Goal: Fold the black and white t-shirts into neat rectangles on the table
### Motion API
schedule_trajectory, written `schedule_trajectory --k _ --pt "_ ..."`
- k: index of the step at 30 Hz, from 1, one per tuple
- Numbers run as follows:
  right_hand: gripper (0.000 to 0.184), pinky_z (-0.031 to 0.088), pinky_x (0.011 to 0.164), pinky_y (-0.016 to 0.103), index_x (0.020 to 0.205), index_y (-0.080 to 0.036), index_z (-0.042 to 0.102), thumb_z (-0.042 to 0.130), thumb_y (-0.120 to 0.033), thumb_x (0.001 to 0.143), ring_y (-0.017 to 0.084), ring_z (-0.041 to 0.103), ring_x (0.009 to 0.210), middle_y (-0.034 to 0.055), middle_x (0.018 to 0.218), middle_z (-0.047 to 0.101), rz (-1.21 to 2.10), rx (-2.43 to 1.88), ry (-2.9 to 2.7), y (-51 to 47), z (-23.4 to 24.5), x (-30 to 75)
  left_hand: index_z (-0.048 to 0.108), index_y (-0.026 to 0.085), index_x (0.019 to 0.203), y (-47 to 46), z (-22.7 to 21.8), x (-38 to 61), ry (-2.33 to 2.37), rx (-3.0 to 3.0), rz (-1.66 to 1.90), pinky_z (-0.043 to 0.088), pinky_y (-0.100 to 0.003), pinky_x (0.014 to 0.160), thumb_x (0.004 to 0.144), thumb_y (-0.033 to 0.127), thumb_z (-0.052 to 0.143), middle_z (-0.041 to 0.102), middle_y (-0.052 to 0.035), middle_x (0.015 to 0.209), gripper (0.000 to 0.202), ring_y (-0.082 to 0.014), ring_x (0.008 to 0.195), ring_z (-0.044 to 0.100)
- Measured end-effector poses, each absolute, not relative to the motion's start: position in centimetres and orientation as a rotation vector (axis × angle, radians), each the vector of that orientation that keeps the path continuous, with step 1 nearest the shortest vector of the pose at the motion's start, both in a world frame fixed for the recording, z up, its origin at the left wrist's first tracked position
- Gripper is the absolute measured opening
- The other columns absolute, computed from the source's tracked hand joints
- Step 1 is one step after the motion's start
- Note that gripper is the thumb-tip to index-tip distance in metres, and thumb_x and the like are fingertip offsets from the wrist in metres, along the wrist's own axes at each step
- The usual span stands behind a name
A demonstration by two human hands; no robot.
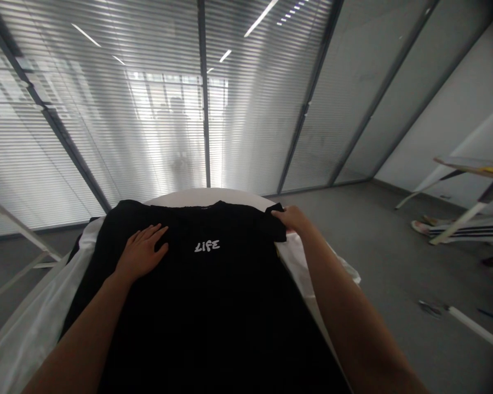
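Note:
A black T-shirt [213, 306] with small white lettering [207, 246] on it lies spread out over a round white table [213, 195]. My left hand [143, 253] rests flat on the shirt's upper left part, fingers stretched out and apart. At the upper right, my right hand [291, 218] pinches the edge of the shirt's short sleeve between thumb and fingers. White cloth [36, 312] shows from under the shirt on the left, and more white cloth hangs on the right side, below my right wrist.
Behind the table stands a glass partition with blinds [164, 126]. To the right is another table [472, 164] on white legs, with a shoe [421, 227] below it. Pliers [429, 309] and a white bar [476, 328] lie on the grey floor. A white metal frame [22, 227] stands at left.

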State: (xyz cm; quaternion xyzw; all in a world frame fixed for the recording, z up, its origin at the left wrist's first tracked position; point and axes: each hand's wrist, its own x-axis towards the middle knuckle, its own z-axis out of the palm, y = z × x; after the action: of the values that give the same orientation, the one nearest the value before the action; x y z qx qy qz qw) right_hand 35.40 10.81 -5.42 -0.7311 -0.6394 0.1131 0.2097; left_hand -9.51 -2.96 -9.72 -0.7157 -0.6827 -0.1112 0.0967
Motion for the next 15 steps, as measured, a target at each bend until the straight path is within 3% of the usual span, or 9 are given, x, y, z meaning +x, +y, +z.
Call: schedule_trajectory --k 4,10,12,15 --pt "0.03 0.049 0.082 0.031 0.095 -0.009 0.075 0.062 -0.032 0.08 0.028 0.067 0.096 0.0162 0.091 0.073 0.367 -2.03 -1.742 10.6 -5.6 34.3 0.046 0.027 0.142 -3.1 -9.6 -9.4 -2.021 -2.12 -0.328 0.023 -0.047 0.114 0.09 0.047 0.039 0.045 -0.003 0.148 0.056 -0.0248 0.138 0.037" --pt "0.035 0.048 0.062 0.019 0.098 -0.005 0.07 0.04 -0.02 0.09 0.015 0.064 0.069 0.0065 0.071 0.07 0.455 -1.927 -1.651 10.7 -4.7 33.9 0.047 0.027 0.142 -3.1 -9.4 -9.3 -2.019 -2.127 -0.343 0.023 -0.046 0.115 0.089 0.047 0.04 0.045 -0.003 0.148 0.057 -0.025 0.138 0.038" --pt "0.039 0.047 0.057 0.018 0.093 -0.007 0.069 0.033 -0.022 0.092 0.013 0.06 0.063 0.005 0.067 0.068 0.489 -1.895 -1.641 10.6 -4.3 33.8 0.047 0.027 0.141 -3.0 -9.5 -9.3 -2.028 -2.123 -0.342 0.023 -0.046 0.114 0.089 0.047 0.04 0.045 -0.0031 0.148 0.056 -0.0253 0.138 0.038" --pt "0.04 0.049 0.056 0.021 0.102 -0.007 0.067 0.032 -0.025 0.093 0.015 0.063 0.063 0.0063 0.072 0.07 0.505 -1.862 -1.638 10.6 -4.0 33.5 0.048 0.027 0.141 -2.9 -9.5 -9.3 -2.033 -2.12 -0.34 0.023 -0.047 0.114 0.089 0.047 0.04 0.046 -0.003 0.148 0.056 -0.026 0.137 0.038"
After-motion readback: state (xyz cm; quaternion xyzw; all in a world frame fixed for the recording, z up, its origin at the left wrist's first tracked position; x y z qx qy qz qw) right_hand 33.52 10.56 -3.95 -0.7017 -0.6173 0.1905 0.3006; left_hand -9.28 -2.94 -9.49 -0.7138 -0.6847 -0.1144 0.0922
